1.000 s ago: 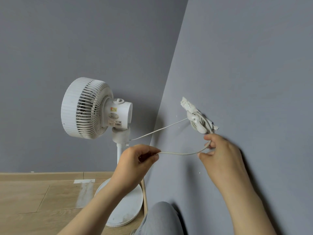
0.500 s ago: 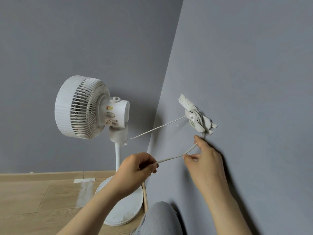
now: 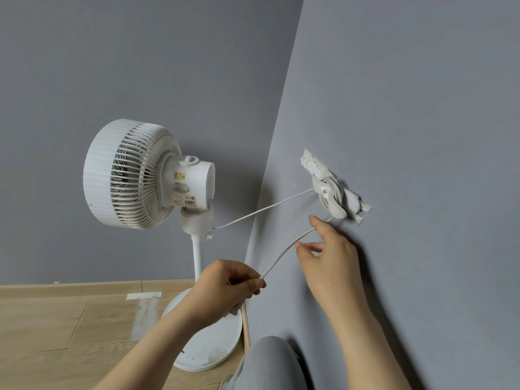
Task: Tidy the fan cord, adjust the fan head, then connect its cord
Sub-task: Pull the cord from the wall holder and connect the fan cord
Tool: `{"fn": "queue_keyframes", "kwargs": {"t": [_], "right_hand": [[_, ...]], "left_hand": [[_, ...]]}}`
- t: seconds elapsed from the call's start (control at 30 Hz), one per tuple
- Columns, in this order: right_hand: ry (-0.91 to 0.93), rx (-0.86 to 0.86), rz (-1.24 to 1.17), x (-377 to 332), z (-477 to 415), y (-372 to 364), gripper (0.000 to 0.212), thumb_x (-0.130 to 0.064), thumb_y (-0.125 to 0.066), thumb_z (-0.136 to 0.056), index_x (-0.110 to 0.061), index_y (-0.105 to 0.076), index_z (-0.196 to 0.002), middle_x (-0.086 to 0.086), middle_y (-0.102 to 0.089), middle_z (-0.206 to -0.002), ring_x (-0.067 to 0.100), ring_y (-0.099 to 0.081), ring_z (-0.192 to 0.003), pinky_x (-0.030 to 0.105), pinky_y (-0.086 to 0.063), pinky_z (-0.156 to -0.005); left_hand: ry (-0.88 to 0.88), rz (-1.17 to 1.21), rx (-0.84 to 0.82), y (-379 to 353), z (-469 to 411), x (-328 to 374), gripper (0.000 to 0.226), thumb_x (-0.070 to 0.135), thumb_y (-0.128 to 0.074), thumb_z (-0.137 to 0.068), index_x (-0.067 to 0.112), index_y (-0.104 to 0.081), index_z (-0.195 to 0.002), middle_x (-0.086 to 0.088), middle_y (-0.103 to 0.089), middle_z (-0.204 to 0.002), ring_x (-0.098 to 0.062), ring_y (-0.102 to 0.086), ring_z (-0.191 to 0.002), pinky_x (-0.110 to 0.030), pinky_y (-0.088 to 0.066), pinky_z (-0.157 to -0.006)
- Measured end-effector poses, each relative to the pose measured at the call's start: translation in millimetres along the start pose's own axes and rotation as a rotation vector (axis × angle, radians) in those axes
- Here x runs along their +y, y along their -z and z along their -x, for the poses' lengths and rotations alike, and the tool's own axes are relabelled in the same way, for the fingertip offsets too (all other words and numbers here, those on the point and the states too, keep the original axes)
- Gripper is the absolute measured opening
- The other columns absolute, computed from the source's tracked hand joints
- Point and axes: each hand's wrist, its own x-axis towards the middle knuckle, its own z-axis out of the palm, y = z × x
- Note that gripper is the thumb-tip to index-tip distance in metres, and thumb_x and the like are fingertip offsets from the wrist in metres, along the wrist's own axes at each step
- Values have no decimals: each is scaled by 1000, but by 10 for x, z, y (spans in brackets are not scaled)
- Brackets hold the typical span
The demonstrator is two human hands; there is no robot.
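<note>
One fan (image 3: 135, 175), one cord (image 3: 261, 211), one wall hook (image 3: 330, 192), two hands (image 3: 225, 285) (image 3: 329, 249)

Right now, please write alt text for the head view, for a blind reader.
Two hands hold a white cord: the left hand grips it low, the right hand holds it below a coil on the wall. A white fan stands in the corner.
</note>
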Motion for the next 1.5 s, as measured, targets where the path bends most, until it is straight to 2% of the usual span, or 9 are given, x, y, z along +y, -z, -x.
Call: {"fn": "queue_keyframes", "kwargs": {"t": [0.13, 0.3, 0.47, 0.6, 0.7, 0.87, 1.13, 1.27, 1.5], "right_hand": [[49, 14, 57, -45, 25, 58, 41, -16, -59, -87, -20, -57, -128, -6, -67, -104, 12, -64, -90, 24, -48, -84], [137, 9, 123, -201, 40, 105, 25, -16, -61, -84, -27, -68, -105, -9, -70, -89, 13, -64, -78, 29, -52, -76], [246, -30, 268, -262, -94, 23, 31, -9, -61, -82, -24, -69, -107, -7, -61, -101, 15, -61, -82, 34, -52, -81], [286, -114, 414, -269, -188, -72, 29, -9, -59, -84, -24, -69, -107, -6, -59, -106, 17, -60, -89, 32, -50, -81], [301, -147, 506, -324, -280, -134, 25, -8, -58, -82, -26, -72, -93, -5, -65, -100, 18, -62, -91, 31, -51, -78], [294, -272, 628, -502, -490, -203, 18, -9, -63, -75, -24, -73, -75, -4, -70, -79, 19, -66, -77, 30, -55, -69], [295, -419, 638, -717, -751, -161, 7, -14, -74, -74, -17, -70, -70, -3, -63, -62, 21, -66, -60, 25, -47, -53], [289, -429, 630, -783, -907, -108, 3, -13, -74, -72, -13, -71, -72, 10, -70, -64, 18, -65, -52, 35, -57, -62], [270, -323, 512, -900, -1059, 116, 13, -1, -64, -75, -12, -72, -73, 5, -71, -64, 19, -70, -56, 37, -60, -72]], "left_hand": [[-46, -93, 162, 20, -21, -22, 11, 16, -65, -89, 13, -72, -81, 0, -69, -60, -6, -62, -46, -18, -47, -43], [-123, -127, 232, 16, -54, -49, 13, 13, -52, -95, 12, -60, -85, 1, -70, -69, -11, -66, -51, -24, -56, -52], [-187, -172, 310, 68, -45, -89, 12, 17, -55, -94, 18, -61, -84, 5, -66, -65, -7, -61, -53, -22, -53, -55], [-209, -114, 329, 143, -9, -94, 9, 19, -59, -92, 19, -64, -85, 6, -67, -68, -6, -62, -60, -21, -53, -59], [-210, -66, 325, 195, 17, -101, 6, 18, -64, -89, 18, -67, -84, 5, -69, -69, -5, -62, -60, -22, -55, -61], [-215, -13, 338, 266, 30, -146, 4, 18, -67, -88, 17, -70, -90, 3, -71, -72, -7, -64, -62, -24, -56, -63], [-208, 40, 389, 347, -8, -148, 8, 15, -65, -88, 19, -69, -94, -3, -71, -74, -6, -68, -65, -24, -56, -68], [-232, 29, 413, 353, -139, -38, 8, 13, -64, -88, 17, -69, -93, -5, -70, -72, -5, -66, -62, -13, -51, -61], [-199, 28, 448, 489, -537, 155, 8, 13, -63, -86, 10, -70, -85, -8, -72, -69, -13, -68, -59, -27, -56, -64]]}}
